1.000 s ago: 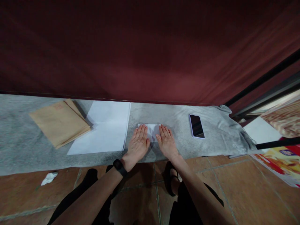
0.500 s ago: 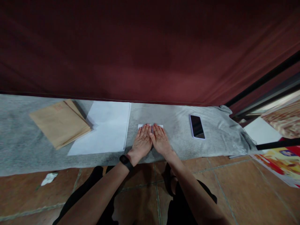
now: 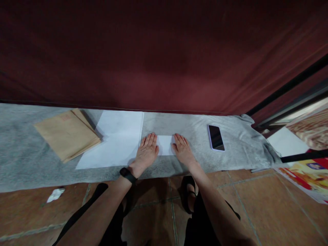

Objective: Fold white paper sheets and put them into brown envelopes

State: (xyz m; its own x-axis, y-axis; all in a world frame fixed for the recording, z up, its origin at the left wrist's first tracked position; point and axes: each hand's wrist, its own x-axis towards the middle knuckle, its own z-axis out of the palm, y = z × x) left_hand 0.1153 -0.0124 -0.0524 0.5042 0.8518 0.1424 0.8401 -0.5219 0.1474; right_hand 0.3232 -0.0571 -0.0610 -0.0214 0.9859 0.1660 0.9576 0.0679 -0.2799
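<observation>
A small folded white paper (image 3: pixel 166 145) lies flat on the grey cloth, its middle showing between my hands. My left hand (image 3: pixel 147 150) rests flat, palm down, over the paper's left end, fingers stretched forward. Over the right end lies my right hand (image 3: pixel 182 149), also flat with fingers extended. Neither hand grips anything. The paper's two ends are hidden under the fingers. Just left of my left hand is a stack of large white sheets (image 3: pixel 118 140).
Brown paper envelopes (image 3: pixel 66 135) overlap the sheets' left side. A phone (image 3: pixel 216 138) lies to the right on the grey cloth (image 3: pixel 241 143). A dark red fabric panel (image 3: pixel 164 68) rises along the back edge. Crumpled tissue (image 3: pixel 55 194) lies on the tiled floor.
My hands have slid apart from the paper's middle, the left one leftward and the right one rightward, uncovering its centre. Both stay flat.
</observation>
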